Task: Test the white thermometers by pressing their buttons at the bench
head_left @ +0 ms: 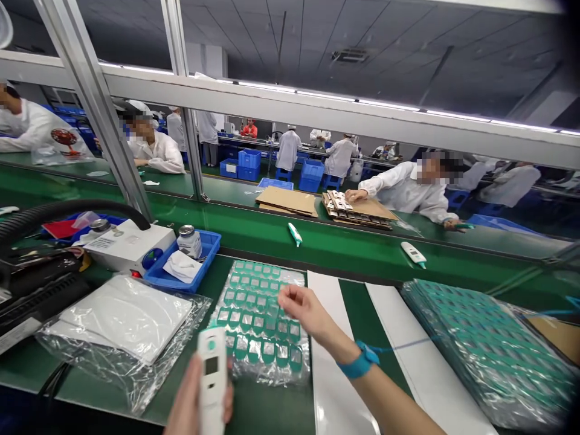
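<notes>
Head view: white elongated plastic device with teal tip, round teal button and small dark screen [212, 383] is gripped in the left hand [188, 389], fingers wrapped around both sides, tip pointed away, screen up. Right hand [310, 311]: fingers curled in, fingertips bunched; cannot tell whether anything is pinched between them.

Clear plastic sheet with rows of teal rounded frames [254, 320] lies on the dark green counter [267, 408], just beyond the left fingers, its right side under the right fingers. Contact there can't be confirmed.

Blue stretchy band [357, 362] is worn on the right wrist, blue cord attached. To the right of the right fingers: two long white strips, near one [333, 374] crossed by the forearm, second [417, 344] farther out, then a plastic-wrapped stack of teal-framed sheets [489, 350].

Left of the left fingers: clear plastic bag of white sheets [127, 314]. Blue rectangular plastic tray [209, 257] is set beyond them. Well past the right fingers, two similar white-and-teal devices are seen on the green belt, one nearly straight out [294, 234], one rightward [413, 254].
</notes>
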`<state>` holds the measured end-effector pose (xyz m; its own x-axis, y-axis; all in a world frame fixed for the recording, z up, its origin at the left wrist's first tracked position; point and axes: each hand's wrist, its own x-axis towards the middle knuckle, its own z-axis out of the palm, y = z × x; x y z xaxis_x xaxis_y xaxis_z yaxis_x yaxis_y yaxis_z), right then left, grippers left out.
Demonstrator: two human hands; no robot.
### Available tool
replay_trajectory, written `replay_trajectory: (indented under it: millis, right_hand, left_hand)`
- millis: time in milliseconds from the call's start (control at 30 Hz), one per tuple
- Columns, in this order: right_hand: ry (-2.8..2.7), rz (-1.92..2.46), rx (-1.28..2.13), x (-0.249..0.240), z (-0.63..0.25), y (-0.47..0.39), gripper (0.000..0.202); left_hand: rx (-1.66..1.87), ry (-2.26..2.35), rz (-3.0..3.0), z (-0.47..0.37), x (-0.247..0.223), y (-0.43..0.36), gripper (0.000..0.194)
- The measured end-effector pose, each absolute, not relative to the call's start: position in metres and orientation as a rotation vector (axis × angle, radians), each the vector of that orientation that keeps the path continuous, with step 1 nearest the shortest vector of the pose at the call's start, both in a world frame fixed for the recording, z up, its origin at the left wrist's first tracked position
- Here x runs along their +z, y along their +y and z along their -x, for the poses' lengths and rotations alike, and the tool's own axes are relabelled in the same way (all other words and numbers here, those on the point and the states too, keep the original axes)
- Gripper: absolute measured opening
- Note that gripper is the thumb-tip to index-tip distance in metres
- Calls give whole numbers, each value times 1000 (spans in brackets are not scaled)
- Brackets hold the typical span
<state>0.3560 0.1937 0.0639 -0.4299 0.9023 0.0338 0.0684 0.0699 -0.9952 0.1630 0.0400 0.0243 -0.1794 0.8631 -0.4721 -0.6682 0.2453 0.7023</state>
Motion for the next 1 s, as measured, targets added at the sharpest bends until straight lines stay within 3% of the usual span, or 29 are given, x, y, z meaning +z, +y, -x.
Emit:
replay_trajectory:
  millis: [233, 533, 1000]
  right_hand:
    - [-1573, 973, 1515, 63, -365, 133, 37]
    - [-1534, 996, 1545, 58, -372, 120, 32]
    - [-1460, 1182, 1305, 29, -381, 89, 22]
  left_hand:
    - [1107, 1054, -382, -238, 22, 72, 60]
    - [1106, 1049, -440, -246, 25, 64, 53]
    - [977, 1089, -446, -256, 5, 55, 51]
